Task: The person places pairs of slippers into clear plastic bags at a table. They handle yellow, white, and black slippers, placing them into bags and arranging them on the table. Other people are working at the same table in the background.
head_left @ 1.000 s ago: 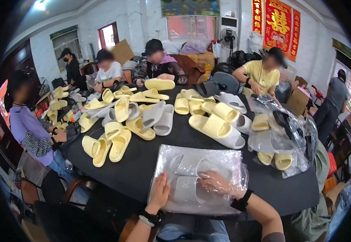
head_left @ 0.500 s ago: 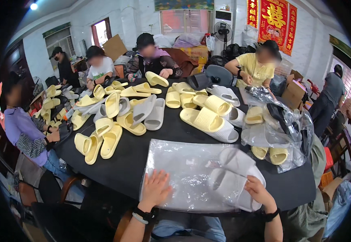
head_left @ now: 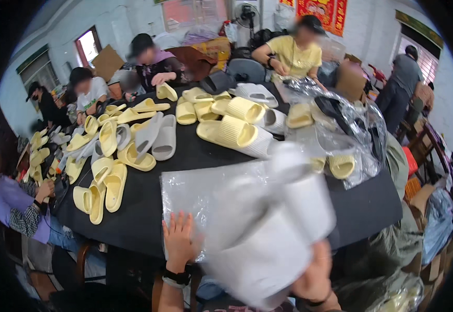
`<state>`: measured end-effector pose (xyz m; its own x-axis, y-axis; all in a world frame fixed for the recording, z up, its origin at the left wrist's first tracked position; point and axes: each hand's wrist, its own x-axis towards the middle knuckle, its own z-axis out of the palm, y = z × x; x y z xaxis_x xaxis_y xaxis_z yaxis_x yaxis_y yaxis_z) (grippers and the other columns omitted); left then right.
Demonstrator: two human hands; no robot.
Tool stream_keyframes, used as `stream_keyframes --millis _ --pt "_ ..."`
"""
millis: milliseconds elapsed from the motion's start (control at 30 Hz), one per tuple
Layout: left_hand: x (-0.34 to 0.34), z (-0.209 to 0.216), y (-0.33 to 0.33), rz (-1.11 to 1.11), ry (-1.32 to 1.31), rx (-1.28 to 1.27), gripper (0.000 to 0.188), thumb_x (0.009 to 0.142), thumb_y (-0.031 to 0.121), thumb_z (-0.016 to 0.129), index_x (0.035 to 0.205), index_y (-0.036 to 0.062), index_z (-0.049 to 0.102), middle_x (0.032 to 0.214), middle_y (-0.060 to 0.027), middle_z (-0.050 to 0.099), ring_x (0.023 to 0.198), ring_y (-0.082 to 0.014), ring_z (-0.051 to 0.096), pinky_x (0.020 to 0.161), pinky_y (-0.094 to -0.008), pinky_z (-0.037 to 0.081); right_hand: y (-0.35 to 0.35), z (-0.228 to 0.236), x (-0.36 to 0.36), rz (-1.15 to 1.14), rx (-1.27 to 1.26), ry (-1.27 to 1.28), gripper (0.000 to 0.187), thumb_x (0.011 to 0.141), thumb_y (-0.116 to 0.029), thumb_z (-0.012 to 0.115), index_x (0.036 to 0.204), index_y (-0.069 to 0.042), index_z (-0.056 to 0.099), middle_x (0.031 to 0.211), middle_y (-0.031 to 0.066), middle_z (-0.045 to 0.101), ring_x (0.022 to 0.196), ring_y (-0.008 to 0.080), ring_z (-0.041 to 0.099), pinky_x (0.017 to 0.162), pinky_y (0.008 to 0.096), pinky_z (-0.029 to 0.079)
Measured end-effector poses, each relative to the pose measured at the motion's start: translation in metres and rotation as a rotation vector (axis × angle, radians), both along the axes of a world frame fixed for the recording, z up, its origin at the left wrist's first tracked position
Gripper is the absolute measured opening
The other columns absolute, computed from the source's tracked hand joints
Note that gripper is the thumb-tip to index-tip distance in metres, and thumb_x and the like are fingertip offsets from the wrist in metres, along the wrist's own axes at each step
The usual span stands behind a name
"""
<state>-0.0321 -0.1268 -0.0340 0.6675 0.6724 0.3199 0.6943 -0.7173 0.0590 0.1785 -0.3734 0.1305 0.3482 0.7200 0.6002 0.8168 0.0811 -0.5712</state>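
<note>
A pair of light grey slippers (head_left: 268,244), smeared by motion, is raised in front of me. My right hand (head_left: 315,273) grips them at their lower right end; its fingers are mostly hidden behind them. Beneath lies a stack of clear plastic bags (head_left: 184,190) on the black table. My left hand (head_left: 179,236) rests flat on the bags' left side, fingers spread, holding nothing. Whether any plastic surrounds the raised slippers is too blurred to tell.
Loose yellow slippers (head_left: 114,187) and grey slippers (head_left: 164,138) cover the table's left and middle. Bagged slippers (head_left: 341,140) are piled at the right. Several people work around the black table (head_left: 361,221), among them a person in a yellow shirt (head_left: 296,54) across it.
My right hand has lifted the grey slippers off the plastic bags, up and toward me. My left hand stays on the bags. The whole view has shifted.
</note>
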Motion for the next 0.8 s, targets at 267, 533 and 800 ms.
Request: stream_keyframes --millis 267,533,800 --pt "-0.042 -0.046 0.005 -0.113 0.013 -0.002 0.061 0.089 0.042 0.058 0.138 0.0066 0.053 0.147 -0.0194 0.046 0.140 -0.0394 0.035 0.117 -0.0574 0.017 0.149 -0.088 -0.091 0.273 -0.159 -0.090 0.030 0.080 -0.013 0.059 0.110 -0.005 0.061 0.113 0.0132 0.054 0.104 0.0280 0.058 0.075 0.0367 0.054" --pt "-0.003 -0.009 0.010 -0.008 0.031 -0.113 0.065 0.086 0.041 0.062 0.140 0.0067 0.052 0.150 -0.0201 0.041 0.144 -0.0410 0.029 0.118 -0.0590 0.012 0.157 -0.132 -0.024 -0.048 -0.364 -0.196 0.030 0.083 -0.014 0.057 0.112 -0.008 0.064 0.120 0.0125 0.057 0.109 0.0290 0.058 0.082 0.0396 0.055" --pt "-0.001 0.000 0.008 0.003 0.069 -0.212 0.072 0.093 0.051 0.054 0.150 0.0083 0.039 0.156 -0.0216 0.032 0.145 -0.0410 0.026 0.117 -0.0581 0.013 0.118 -0.142 0.045 -0.236 -0.357 -0.158 0.027 0.084 -0.013 0.061 0.110 -0.008 0.066 0.120 0.0138 0.060 0.108 0.0310 0.059 0.081 0.0419 0.054"
